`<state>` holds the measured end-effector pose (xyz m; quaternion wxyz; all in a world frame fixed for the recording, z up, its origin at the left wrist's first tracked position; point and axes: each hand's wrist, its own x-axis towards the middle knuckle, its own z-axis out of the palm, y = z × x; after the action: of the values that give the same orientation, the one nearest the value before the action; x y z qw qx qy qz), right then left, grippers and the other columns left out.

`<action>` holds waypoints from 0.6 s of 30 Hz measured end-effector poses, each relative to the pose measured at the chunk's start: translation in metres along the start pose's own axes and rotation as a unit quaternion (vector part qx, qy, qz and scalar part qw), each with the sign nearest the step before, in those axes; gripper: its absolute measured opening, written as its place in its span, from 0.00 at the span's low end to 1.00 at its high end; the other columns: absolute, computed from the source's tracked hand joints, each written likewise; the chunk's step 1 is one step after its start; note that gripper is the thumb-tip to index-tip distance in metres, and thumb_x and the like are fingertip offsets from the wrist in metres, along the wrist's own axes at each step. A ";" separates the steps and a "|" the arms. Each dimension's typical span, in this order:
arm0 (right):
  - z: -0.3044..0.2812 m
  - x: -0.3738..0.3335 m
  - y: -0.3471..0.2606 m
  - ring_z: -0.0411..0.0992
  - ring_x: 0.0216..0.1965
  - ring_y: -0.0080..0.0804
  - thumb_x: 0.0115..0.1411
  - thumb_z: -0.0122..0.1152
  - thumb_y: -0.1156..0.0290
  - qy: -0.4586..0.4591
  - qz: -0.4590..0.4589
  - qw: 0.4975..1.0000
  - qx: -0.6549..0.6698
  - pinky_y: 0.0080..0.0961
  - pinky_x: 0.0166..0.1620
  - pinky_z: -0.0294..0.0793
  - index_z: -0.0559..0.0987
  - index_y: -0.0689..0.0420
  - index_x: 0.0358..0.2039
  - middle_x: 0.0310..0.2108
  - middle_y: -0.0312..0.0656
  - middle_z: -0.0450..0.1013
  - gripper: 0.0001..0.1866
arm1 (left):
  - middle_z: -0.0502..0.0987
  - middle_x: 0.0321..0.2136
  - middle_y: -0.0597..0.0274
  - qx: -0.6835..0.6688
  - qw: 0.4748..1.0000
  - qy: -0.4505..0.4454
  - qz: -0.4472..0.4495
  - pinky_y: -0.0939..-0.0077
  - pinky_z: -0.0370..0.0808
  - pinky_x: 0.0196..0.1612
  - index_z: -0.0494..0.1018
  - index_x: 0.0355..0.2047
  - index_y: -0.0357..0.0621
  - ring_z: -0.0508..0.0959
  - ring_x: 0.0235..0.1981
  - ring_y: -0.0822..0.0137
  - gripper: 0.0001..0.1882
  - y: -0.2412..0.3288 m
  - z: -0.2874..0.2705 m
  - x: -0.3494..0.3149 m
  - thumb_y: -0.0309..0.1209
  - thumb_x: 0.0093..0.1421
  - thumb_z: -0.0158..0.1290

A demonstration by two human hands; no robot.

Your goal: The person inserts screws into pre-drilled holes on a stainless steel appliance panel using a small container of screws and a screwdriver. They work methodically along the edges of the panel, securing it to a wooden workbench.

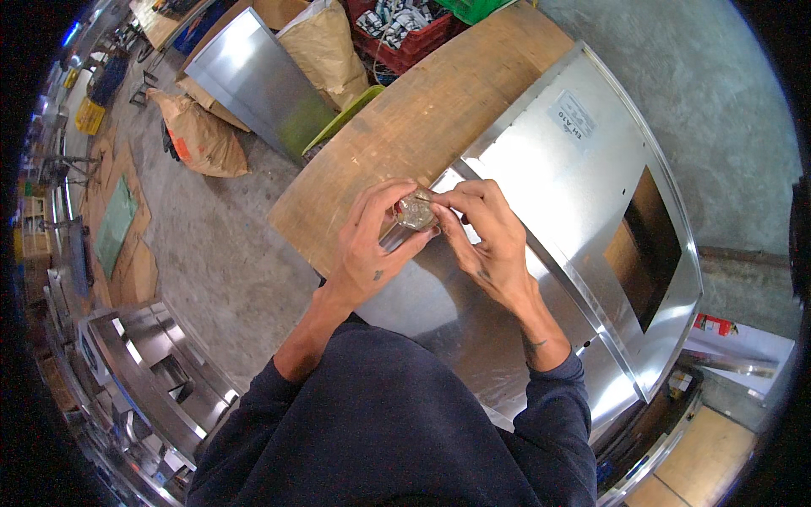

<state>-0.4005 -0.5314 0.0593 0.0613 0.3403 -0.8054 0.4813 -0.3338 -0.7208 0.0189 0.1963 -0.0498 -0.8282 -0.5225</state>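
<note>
A person in a dark sweatshirt [380,414] is standing at a workbench, seen from above. The left hand [365,245] is holding a small clear, shiny container [414,211], fingers and thumb curving around its sides, above the near part of the bench. The right hand [490,241] is meeting it from the other side, thumb and forefinger narrowing together at its rim; whether they are pinching anything, I cannot tell.

Beneath and beyond the hands, a worn brown wooden top [405,118] is stretching from middle left toward upper right. Silvery sheet-metal panels [549,144] are covering its right side; one is carrying a pale label [572,117] and a dark rectangular cutout [644,249].

Around the bench, grey concrete floor [215,245] is showing. At upper left, a metal sheet [253,76] is leaning between two brown paper sacks [203,139], and a red crate [418,46] of small parts is sitting behind the bench. Farther left, a green panel [117,221] is lying on cardboard [139,262]. Metal assemblies [152,363] are standing at lower left.
</note>
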 end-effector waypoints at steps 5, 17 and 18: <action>-0.015 0.006 -0.003 0.78 0.38 0.37 0.67 0.71 0.78 0.036 0.004 0.999 0.004 0.31 0.40 0.80 0.84 0.63 0.46 0.42 0.48 0.78 0.08 | 0.80 0.60 0.51 -0.012 0.999 -0.010 -0.039 0.64 0.81 0.54 0.74 0.64 0.42 0.82 0.56 0.56 0.35 -0.006 0.011 0.003 0.26 0.57 0.75; -0.154 0.142 0.236 0.76 0.33 0.35 0.74 0.65 0.64 0.414 0.055 0.900 -0.122 0.34 0.42 0.78 0.79 0.65 0.43 0.33 0.46 0.80 0.14 | 0.80 0.56 0.48 0.036 0.995 -0.049 -0.084 0.64 0.79 0.54 0.75 0.62 0.37 0.82 0.51 0.56 0.34 -0.022 0.025 -0.008 0.26 0.56 0.77; -0.162 0.153 0.262 0.78 0.34 0.39 0.73 0.65 0.64 0.441 0.076 0.885 -0.130 0.37 0.43 0.79 0.79 0.65 0.43 0.34 0.48 0.81 0.15 | 0.80 0.56 0.47 0.046 0.994 -0.056 -0.086 0.64 0.79 0.54 0.75 0.62 0.36 0.82 0.51 0.56 0.35 -0.021 0.025 -0.011 0.26 0.56 0.77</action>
<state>-0.7133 -0.3944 0.0180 0.4173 0.0200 -0.7740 0.4758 -0.3366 -0.7074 -0.0126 0.1061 0.0019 -0.8620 -0.4956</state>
